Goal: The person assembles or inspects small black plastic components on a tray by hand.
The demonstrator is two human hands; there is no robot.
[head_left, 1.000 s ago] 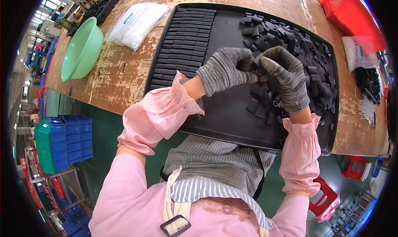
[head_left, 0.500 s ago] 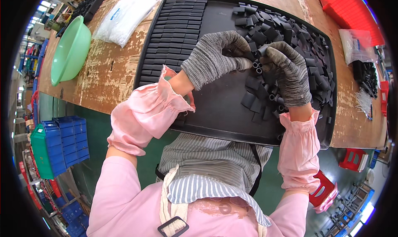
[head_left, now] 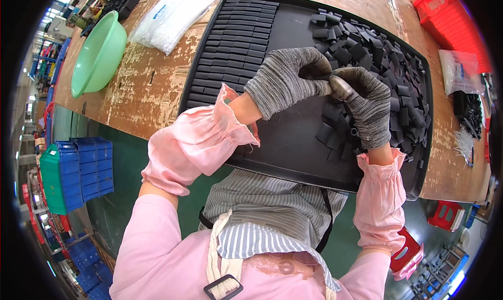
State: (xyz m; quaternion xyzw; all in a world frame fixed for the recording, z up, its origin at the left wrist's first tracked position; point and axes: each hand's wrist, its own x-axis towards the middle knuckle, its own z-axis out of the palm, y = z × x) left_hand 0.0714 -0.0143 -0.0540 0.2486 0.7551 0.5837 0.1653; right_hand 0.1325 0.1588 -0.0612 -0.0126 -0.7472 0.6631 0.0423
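Note:
My left hand and my right hand, both in grey knitted gloves, meet at the fingertips above a black tray. The fingers of each are pinched closed. Whatever lies between them is hidden by the gloves. To the left in the tray, short black tubes lie packed side by side in neat columns. A loose heap of black tubes covers the right side, partly behind my right hand. A smaller cluster of loose tubes rests just below my fingers.
The tray sits on a worn wooden table. On its left are a green basin and a white plastic bag of small pieces. A red crate, a clear bag and small black parts lie along the right.
My hands have closed together at the fingertips, covering the small tubes seen between them before. The whole view has shifted slightly, with the tray now a little farther right.

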